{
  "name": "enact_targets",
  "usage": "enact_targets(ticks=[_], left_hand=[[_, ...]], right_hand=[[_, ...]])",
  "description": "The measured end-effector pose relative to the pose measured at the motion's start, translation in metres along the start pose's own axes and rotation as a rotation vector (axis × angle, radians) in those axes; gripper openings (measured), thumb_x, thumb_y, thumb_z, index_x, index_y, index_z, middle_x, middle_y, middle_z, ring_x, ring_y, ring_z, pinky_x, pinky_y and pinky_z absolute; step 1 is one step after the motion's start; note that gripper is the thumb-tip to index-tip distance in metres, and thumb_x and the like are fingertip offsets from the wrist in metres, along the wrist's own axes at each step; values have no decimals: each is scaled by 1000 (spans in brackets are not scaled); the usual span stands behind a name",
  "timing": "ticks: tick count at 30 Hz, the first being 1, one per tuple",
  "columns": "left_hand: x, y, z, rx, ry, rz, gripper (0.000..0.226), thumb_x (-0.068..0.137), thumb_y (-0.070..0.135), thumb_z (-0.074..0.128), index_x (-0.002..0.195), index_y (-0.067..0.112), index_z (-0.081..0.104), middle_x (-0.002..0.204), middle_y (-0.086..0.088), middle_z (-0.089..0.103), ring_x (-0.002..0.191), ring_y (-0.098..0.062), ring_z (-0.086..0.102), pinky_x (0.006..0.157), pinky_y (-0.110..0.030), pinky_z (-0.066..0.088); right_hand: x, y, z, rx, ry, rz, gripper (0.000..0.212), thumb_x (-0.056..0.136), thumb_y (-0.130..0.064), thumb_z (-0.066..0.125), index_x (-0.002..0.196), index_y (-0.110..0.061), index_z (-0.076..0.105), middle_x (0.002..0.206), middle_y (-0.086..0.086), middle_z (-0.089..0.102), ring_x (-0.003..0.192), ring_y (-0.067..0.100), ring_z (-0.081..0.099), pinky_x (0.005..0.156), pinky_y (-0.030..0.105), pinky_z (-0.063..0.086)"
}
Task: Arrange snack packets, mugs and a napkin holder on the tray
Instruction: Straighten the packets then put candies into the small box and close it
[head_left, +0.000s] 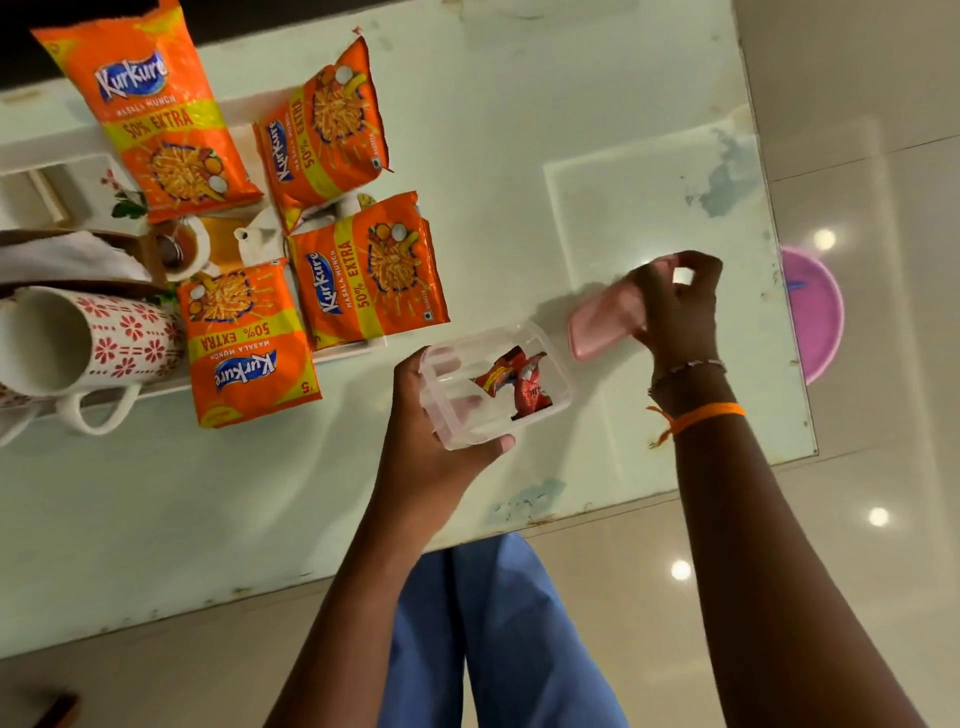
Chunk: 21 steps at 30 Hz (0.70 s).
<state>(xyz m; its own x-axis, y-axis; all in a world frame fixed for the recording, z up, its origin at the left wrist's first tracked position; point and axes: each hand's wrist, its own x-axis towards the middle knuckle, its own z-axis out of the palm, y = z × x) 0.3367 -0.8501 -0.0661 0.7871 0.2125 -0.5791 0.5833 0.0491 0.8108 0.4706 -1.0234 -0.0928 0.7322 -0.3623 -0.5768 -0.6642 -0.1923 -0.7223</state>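
Observation:
My left hand (431, 415) grips a clear plastic box (493, 384) with small red sweet wrappers (519, 384) inside, held just above the glass table. A pink lid (605, 322) is pinched in my right hand (675, 306) to the right of the box. Several orange Kurkure packets lie on the white tray (348, 348) at the left; the nearest packet (249, 343) hangs over the tray's front edge. A white mug with red flowers (88, 343) lies on its side on the tray. Behind it stands a brown napkin holder (72, 254) with white napkins.
The glass table (519, 156) runs right to an edge near the tiled floor. A purple round object (815, 312) shows below the glass at the right. My blue trouser legs (493, 634) are under the front edge.

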Motion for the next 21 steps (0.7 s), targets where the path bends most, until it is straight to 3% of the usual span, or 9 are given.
enact_targets(ticks=[3,6,9,12,15,18,21], left_hand=[[4,6,2,-36,-58,-65,78,61,0,81,120,34,44,120,18,55,97,2,65,77,-23,56],[13,13,7,-83,-94,-73,74,62,0,79,118,35,45,121,13,56,97,-1,66,75,-20,55],[23,24,14,-120,-141,-62,76,59,8,80,122,33,44,122,9,56,99,0,65,75,-17,54],[29,29,18,-140,-179,-59,75,58,9,75,123,31,43,122,11,53,101,5,62,83,-24,54],[32,30,14,-130,-228,-73,80,60,9,74,130,27,39,128,4,52,107,2,60,90,-29,52],[34,29,6,-119,-299,-85,84,60,9,73,133,25,36,131,-3,53,118,-14,55,96,-36,50],[34,29,-3,-94,-345,-87,84,60,8,73,132,30,36,133,-4,51,122,-16,51,97,-35,50]], right_hand=[[-6,-10,-20,464,-193,64,8,82,-17,53,87,-22,50,90,-1,54,97,23,52,84,37,51],[-15,-11,-26,527,-452,15,5,78,-12,54,78,-16,57,85,-3,56,94,19,53,101,37,43],[-26,-8,-28,459,-634,-56,14,75,-5,54,87,-12,59,86,-3,62,90,15,57,94,30,46],[-29,-9,-34,321,-775,-122,40,71,-1,64,108,-15,57,108,2,62,102,14,59,83,21,53],[-23,-14,-44,129,-831,-198,64,61,-6,74,119,-21,52,124,-3,57,117,11,53,91,19,51],[-26,-16,-41,2,-920,-230,71,59,-9,72,124,-22,48,129,-1,55,125,11,50,101,23,46],[-33,-17,-33,-79,-1001,-244,74,61,-8,72,128,-16,44,134,3,51,129,12,46,107,25,42]])
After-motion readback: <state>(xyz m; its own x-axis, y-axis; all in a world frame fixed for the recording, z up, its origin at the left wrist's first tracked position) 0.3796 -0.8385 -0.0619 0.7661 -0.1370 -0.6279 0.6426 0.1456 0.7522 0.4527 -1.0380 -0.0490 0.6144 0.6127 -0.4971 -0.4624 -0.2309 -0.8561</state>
